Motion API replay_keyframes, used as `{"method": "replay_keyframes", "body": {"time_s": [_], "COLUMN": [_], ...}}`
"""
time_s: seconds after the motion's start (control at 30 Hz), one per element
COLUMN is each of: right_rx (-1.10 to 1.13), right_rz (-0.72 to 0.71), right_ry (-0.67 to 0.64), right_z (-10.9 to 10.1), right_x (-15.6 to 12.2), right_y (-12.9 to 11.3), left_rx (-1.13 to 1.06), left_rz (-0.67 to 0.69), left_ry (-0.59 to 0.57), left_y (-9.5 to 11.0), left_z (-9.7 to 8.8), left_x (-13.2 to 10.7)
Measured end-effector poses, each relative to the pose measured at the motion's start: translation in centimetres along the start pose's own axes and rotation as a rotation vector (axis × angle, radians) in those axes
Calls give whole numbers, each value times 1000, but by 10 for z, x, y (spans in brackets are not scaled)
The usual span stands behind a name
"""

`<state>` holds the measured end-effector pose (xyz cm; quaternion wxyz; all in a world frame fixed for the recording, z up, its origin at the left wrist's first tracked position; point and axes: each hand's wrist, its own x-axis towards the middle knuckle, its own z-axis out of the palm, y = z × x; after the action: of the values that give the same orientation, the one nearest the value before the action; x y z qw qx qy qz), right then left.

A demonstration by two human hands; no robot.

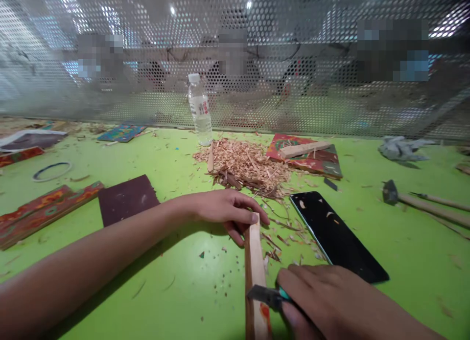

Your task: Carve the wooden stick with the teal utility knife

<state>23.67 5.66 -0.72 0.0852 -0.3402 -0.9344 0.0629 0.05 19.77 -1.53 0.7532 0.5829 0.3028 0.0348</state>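
Pinched at its far end by the left hand [227,210], wood strip [255,276] lies at lower centre.
Right hand [323,301] closed around a knife [266,296], blade on the strip: shaving seems underway; the next stroke needs the strip held steady.

Left arm is stretched in from the lower left, forearm bare and laid low across the frame. Left hand [229,210] is turned palm-down, fingers curled, thumb pressed at the far end of what is gripped. Right hand [323,298] is brought in from the lower right corner, back of the hand up, fingers closed tight around a small handle. Both wrists are kept roughly straight. The two hands are held close, not touching.
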Motion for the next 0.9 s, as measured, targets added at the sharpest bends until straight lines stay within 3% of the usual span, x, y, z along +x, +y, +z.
{"method": "replay_keyframes", "body": {"time_s": [0.3,0.43,0.57,0.9], "right_rx": [63,-5,-16,79], "right_rz": [82,104,115,68], "right_ry": [-15,89,135,146], "right_z": [3,11,15,11], "right_x": [-6,-9,-9,3], "right_y": [2,-1,-1,5], "left_rx": [235,738,935,1005], "left_rz": [-1,124,73,101], "left_ry": [129,394,542,535], "left_y": [13,17,16,15], "left_z": [23,43,56,56], "left_x": [-5,-5,-1,2]}}
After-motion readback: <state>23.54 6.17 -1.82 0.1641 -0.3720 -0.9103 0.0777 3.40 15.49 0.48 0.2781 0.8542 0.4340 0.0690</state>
